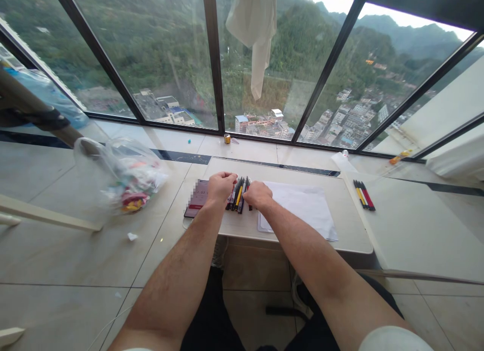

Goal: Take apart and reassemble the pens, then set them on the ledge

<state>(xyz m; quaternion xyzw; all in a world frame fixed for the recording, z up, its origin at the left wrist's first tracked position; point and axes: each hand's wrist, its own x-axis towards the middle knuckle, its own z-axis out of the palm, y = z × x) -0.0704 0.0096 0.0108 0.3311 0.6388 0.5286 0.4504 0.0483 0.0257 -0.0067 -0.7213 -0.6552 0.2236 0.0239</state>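
A small low table (351, 230) stands in front of me by the window. On it lies a bunch of several pens (239, 193), black, yellow and red. My left hand (220, 187) rests curled at the bunch's left side, and my right hand (257, 194) is closed against its right side, so both hands press the pens between them. A dark red booklet (197, 199) lies under and left of my left hand. White sheets of paper (302, 210) lie to the right of my right hand.
Three more pens (364, 194) lie on a second pale surface to the right. A clear plastic bag of colourful items (128, 182) sits on the tiled floor at the left. A small yellow tape roll (227, 138) stands by the window frame. A white cloth (255, 28) hangs above.
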